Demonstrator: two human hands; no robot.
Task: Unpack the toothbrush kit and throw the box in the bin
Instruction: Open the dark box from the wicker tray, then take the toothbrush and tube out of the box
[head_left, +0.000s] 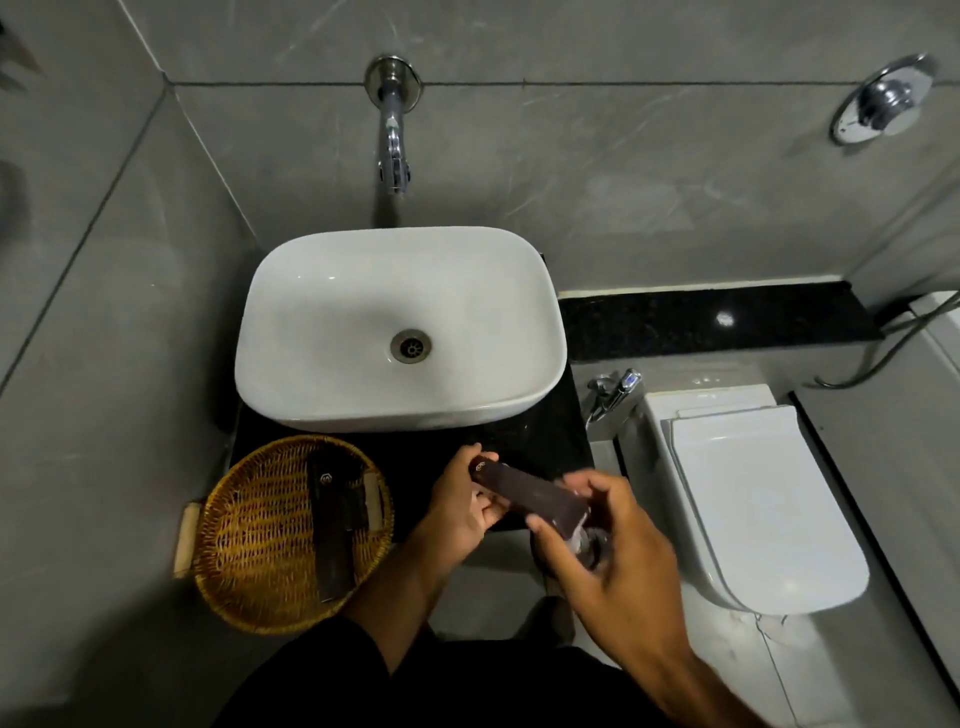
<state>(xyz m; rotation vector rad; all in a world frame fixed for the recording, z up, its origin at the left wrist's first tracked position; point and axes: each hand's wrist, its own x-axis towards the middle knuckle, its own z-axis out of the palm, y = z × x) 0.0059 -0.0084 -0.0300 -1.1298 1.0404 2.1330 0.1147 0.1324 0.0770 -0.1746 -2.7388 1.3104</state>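
Note:
A long dark brown toothbrush kit box (530, 493) is held level in front of the sink counter. My left hand (462, 506) grips its left end, where a small logo shows. My right hand (608, 551) is at the box's right end, fingers curled around that end and around something pale and clear, blurred, that sticks out of it. No bin is in view.
A wicker basket (249, 530) at the counter's left holds similar dark boxes (335, 525). A white basin (400, 327) sits on the black counter (550, 436) under a wall tap (393, 124). A white toilet (753, 499) stands to the right.

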